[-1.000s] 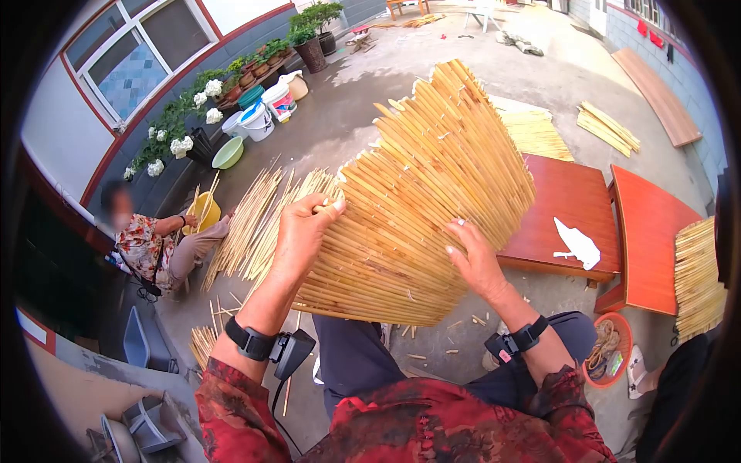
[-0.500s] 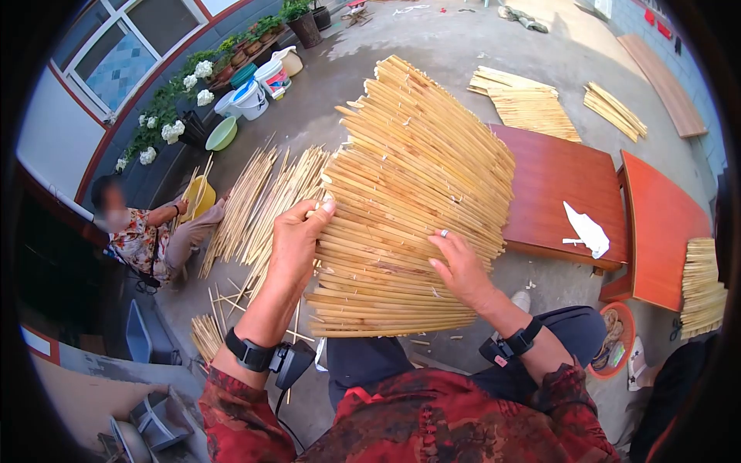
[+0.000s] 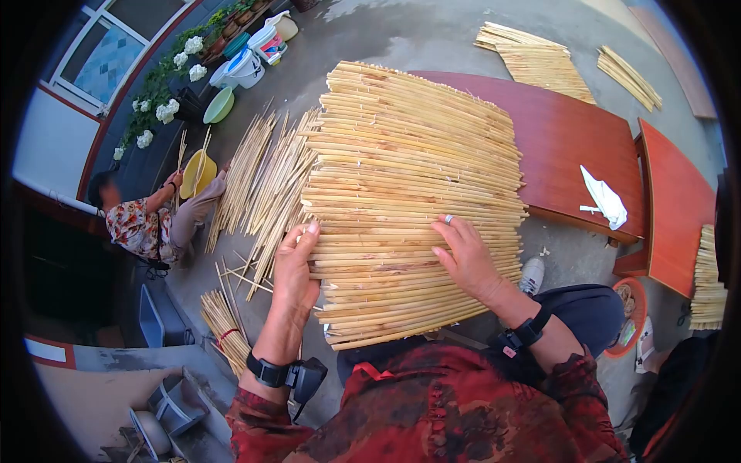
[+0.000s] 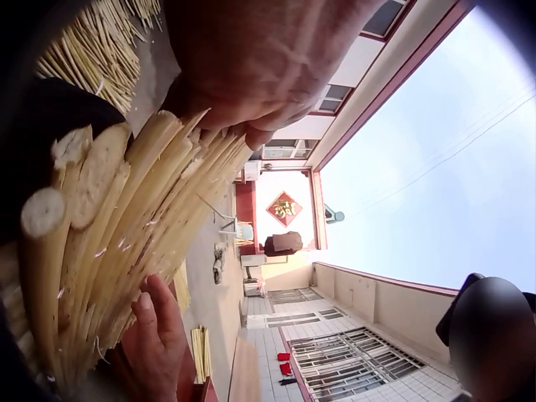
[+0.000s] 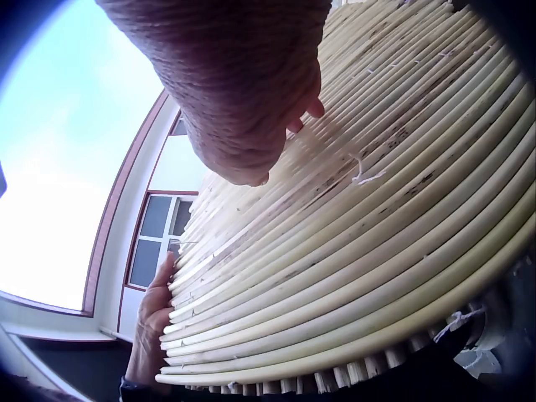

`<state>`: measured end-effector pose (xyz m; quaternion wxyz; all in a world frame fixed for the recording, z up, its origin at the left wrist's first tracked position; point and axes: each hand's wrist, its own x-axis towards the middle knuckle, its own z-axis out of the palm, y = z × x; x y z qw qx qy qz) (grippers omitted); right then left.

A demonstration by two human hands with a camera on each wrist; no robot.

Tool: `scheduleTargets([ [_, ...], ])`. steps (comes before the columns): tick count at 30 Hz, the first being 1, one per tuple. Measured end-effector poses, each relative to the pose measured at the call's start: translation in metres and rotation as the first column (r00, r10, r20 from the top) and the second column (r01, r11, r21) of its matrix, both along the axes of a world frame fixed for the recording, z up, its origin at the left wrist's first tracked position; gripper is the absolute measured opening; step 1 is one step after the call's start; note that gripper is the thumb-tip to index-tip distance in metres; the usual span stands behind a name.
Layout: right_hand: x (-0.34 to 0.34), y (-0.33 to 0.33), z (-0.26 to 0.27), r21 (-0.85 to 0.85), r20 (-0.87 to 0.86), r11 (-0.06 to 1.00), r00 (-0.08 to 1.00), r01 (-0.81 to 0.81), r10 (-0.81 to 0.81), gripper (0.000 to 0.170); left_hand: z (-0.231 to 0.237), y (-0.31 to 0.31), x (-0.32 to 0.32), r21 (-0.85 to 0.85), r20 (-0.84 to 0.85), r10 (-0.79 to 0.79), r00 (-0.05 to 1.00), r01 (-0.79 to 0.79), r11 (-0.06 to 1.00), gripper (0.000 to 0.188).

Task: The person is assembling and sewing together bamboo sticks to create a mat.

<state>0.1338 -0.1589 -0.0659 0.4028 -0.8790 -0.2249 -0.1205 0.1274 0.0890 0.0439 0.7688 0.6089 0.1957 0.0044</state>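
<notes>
A mat of pale straw-like stalks (image 3: 409,170), stitched side by side with thread, spreads in front of my body in the head view. My left hand (image 3: 296,266) grips its left edge, thumb on top and the other fingers hidden beneath. Cut stalk ends fill the lower left of the left wrist view. My right hand (image 3: 469,258) rests on the mat's upper face, right of the middle, fingers extended and a ring on one. A loose thread tuft (image 5: 365,173) sticks up from the stalks in the right wrist view.
Loose stalks (image 3: 258,177) lie on the ground at left, near a tied bundle (image 3: 225,332). A seated person (image 3: 147,220) is by a yellow bucket (image 3: 198,174). Two reddish wooden tables (image 3: 579,147) stand at right, one bearing a white piece (image 3: 603,197). An orange basket (image 3: 634,316) sits below.
The mat has swung from a slanted, fanned pose to a squarer, flatter one. My left hand has come lower with its edge, while my right hand stays on the surface. The head view has shifted downward.
</notes>
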Motion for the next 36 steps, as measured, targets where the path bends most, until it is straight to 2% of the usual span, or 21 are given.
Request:
scheduleTargets([
  [1, 0.000, 0.001, -0.001, 0.005, -0.011, 1.000, 1.000, -0.005, 0.005, 0.041, -0.002, 0.002, -0.003, -0.049, -0.022, -0.001, 1.000, 0.000, 0.999, 0.011],
  [9, -0.004, 0.004, -0.005, -0.055, 0.000, 0.997, 0.999, -0.047, 0.048, 0.042, -0.023, 0.009, -0.016, -0.079, -0.110, 0.007, 0.994, -0.016, 0.997, 0.019],
  [14, -0.005, 0.006, -0.005, -0.081, -0.020, 0.995, 0.998, -0.060, 0.058, 0.041, -0.025, 0.011, -0.019, -0.016, -0.102, -0.005, 0.995, 0.004, 1.000, 0.020],
  [21, -0.004, 0.006, -0.002, -0.086, -0.023, 0.995, 0.999, -0.049, 0.048, 0.039, -0.023, 0.007, -0.020, -0.003, -0.107, 0.014, 0.994, -0.014, 1.000, 0.020],
  [27, -0.004, 0.006, -0.002, -0.065, -0.060, 0.996, 0.997, -0.055, 0.051, 0.036, -0.030, 0.012, -0.021, 0.031, -0.049, -0.038, 0.998, 0.040, 0.999, 0.022],
  [36, -0.008, 0.004, -0.001, -0.054, -0.054, 0.997, 0.997, -0.063, 0.060, 0.039, -0.032, 0.010, -0.021, 0.030, -0.057, -0.046, 0.997, 0.048, 0.998, 0.023],
])
